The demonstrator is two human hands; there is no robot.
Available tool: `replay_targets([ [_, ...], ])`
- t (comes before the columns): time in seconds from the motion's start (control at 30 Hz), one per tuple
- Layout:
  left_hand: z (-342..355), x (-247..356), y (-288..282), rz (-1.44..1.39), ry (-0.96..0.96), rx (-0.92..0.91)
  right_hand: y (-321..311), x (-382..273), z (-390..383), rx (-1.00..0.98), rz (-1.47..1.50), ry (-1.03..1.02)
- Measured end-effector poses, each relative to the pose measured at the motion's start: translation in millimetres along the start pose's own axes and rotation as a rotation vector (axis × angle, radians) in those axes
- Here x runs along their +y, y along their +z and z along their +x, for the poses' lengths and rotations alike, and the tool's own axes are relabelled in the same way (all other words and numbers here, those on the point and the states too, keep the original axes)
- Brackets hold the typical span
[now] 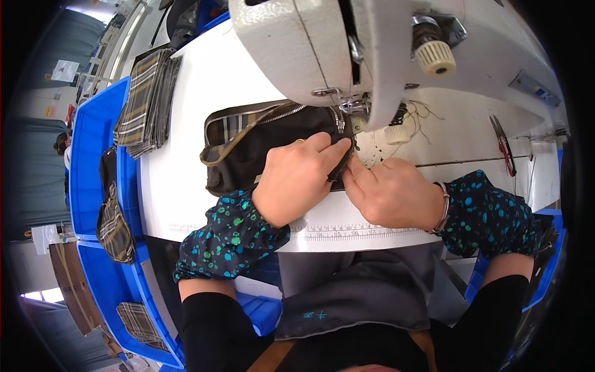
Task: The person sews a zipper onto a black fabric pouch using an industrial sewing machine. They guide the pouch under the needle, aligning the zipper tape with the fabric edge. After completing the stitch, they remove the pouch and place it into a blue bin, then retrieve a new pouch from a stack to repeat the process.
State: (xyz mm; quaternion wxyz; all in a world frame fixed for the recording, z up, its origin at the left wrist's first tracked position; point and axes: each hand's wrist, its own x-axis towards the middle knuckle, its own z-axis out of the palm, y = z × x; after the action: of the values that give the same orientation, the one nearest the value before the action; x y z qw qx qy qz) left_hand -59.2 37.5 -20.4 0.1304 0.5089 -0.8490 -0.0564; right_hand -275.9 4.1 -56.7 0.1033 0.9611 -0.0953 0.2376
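Note:
A dark zippered pouch (238, 158) with plaid lining lies on the white sewing table, its zipper partly open at the far left. Its right end sits close to the needle area of a white sewing machine (297, 43). My left hand (297, 173) rests on the pouch, fingers closed on its edge near the zipper end. Beside it, my right hand (390, 192) pinches the same right edge, and the two hands' fingertips nearly meet. A metal zipper pull (340, 126) shows just beyond my left fingers. My fingertips hide part of the edge.
Scissors (503, 146) lie on the machine bed to the right. Loose threads (424, 115) and scraps are near the needle. A stack of plaid fabric pieces (145, 102) stands at the table's left edge, by blue bins (93, 180). A printed ruler (328, 234) runs along the front edge.

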Motion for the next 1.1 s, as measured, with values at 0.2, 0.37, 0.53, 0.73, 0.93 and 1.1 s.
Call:
replay_targets([
  [0.2, 5, -7, 8, -0.026, 0.005, 0.055, 4, 5, 0, 0.007, -0.045, 0.004],
  [0.37, 9, -11, 11, -0.035, 0.001, 0.088, 1, 12, 3, -0.018, -0.027, 0.021],
  [0.53, 10, -14, 15, -0.046, 0.006, 0.122, 2, 14, 4, -0.021, -0.026, 0.019],
  [0.73, 13, -14, 11, 0.045, 0.004, 0.111, 3, 14, 3, -0.055, -0.061, 0.058],
  [0.93, 14, -13, 12, 0.076, 0.009, 0.131, 4, 14, 4, -0.064, -0.025, 0.067],
  [1.1, 14, -13, 16, 0.077, 0.016, 0.151, 4, 16, 7, -0.016, -0.002, 0.039],
])
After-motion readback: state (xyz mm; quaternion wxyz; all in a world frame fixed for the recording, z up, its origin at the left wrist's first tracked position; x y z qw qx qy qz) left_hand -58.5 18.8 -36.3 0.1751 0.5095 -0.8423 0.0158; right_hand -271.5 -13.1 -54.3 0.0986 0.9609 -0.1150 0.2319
